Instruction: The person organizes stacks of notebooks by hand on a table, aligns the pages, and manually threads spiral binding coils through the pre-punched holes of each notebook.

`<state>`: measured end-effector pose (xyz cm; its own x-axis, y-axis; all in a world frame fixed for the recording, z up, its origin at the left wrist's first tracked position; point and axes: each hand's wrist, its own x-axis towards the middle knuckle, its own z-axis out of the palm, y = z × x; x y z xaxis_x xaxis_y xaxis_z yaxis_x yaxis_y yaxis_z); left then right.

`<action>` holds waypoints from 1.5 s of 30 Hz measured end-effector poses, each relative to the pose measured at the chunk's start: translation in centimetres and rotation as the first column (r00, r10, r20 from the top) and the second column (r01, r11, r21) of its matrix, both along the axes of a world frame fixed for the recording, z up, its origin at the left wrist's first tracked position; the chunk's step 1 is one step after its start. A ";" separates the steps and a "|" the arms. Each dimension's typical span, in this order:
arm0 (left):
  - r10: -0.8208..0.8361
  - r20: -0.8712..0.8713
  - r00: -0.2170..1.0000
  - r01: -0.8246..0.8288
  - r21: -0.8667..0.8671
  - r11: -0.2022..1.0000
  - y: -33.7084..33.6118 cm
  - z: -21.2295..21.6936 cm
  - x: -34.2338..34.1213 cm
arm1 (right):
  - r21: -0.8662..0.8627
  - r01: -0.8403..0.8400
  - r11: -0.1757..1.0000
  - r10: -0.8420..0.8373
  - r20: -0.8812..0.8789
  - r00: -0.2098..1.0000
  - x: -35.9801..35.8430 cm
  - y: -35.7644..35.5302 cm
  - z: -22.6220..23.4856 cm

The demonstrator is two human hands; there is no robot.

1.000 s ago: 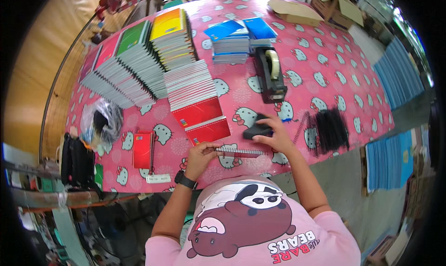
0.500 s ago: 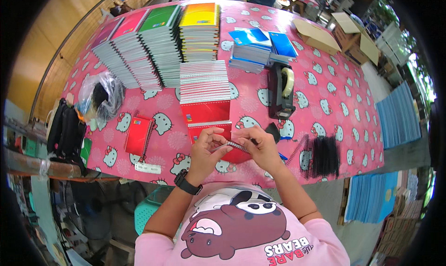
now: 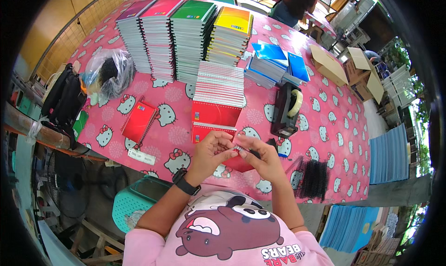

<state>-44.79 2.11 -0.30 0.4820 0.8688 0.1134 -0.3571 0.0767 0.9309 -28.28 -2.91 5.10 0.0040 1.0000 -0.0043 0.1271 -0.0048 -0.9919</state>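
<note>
A small red notebook point(image 3: 239, 163) lies in front of my body at the near side of the table, its bound edge up between my hands. My left hand point(image 3: 210, 155), with a black watch on the wrist, has its fingers curled and pinched at the left end of that edge. Thumb and fingers of my right hand point(image 3: 264, 159) pinch the edge from the right, by a dark spiral coil; my fingers partly hide the coil. Just beyond stands a row of overlapping red notebooks point(image 3: 217, 115). Another red notebook point(image 3: 139, 122) with a spiral lies off to the left.
Tall notebook stacks point(image 3: 193, 38) stand at the back, with blue notebooks point(image 3: 267, 70) beside them. A black tape dispenser point(image 3: 285, 112) sits right of the red row. Black spiral coils point(image 3: 312, 178) lie at the near right. A clear plastic bag point(image 3: 111, 73) is at left.
The view has shifted and tilted, so the table's contents sit differently in the picture. My hands stay at the red notebook's bound edge, with small finger movements.
</note>
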 end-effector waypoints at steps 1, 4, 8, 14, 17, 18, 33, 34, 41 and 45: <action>0.001 0.031 1.000 -0.001 0.010 1.000 0.0 0.1 0.0 | -0.001 -0.004 1.000 0.004 0.005 1.000 0.1 -0.1 -0.2; 0.073 -0.078 0.994 -0.065 0.102 0.993 -0.4 0.7 0.1 | 0.021 -0.063 0.998 0.061 0.087 0.994 0.4 -0.5 -0.6; 0.169 -0.351 0.921 -0.035 0.357 0.933 -0.6 1.5 -0.3 | 0.113 0.036 0.993 -0.061 0.230 0.971 0.2 -0.6 0.2; 0.342 -0.285 0.896 -0.163 0.506 0.847 -0.9 2.5 0.0 | 0.204 0.076 0.976 -0.139 0.319 0.937 -0.5 -0.9 0.2; 0.366 -0.277 0.888 -0.211 0.461 0.862 -1.3 3.1 0.1 | 0.330 0.100 0.939 -0.240 0.417 0.876 -0.8 -0.7 -0.1; 0.390 -0.283 0.876 -0.217 0.491 0.844 -1.3 3.1 -0.2 | 0.333 0.109 0.936 -0.246 0.401 0.883 -0.9 -0.7 -0.1; 0.459 -0.302 0.836 -0.181 0.637 0.749 -0.8 2.9 -0.9 | 0.185 0.068 0.980 -0.070 0.006 0.998 -1.8 -0.8 -0.1; 0.459 -0.284 0.842 -0.187 0.645 0.741 -0.8 2.9 -1.0 | 0.184 0.070 0.980 -0.073 0.006 0.997 -1.9 -0.8 -0.3; 0.450 -0.262 0.854 -0.162 0.687 0.708 -0.7 3.2 -1.4 | 0.120 0.071 0.990 -0.048 -0.184 0.982 -2.2 -0.9 0.0; 0.389 -0.241 0.889 -0.166 0.622 0.766 -0.8 2.9 -1.5 | 0.271 0.016 0.962 0.006 -0.081 0.997 -2.2 -0.8 -0.7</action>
<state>-46.31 1.27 2.61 0.3328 0.7943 0.5083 0.0663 -0.5574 0.8276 -30.44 -3.68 4.36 0.0195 0.9636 0.2667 0.0476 0.2656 -0.9629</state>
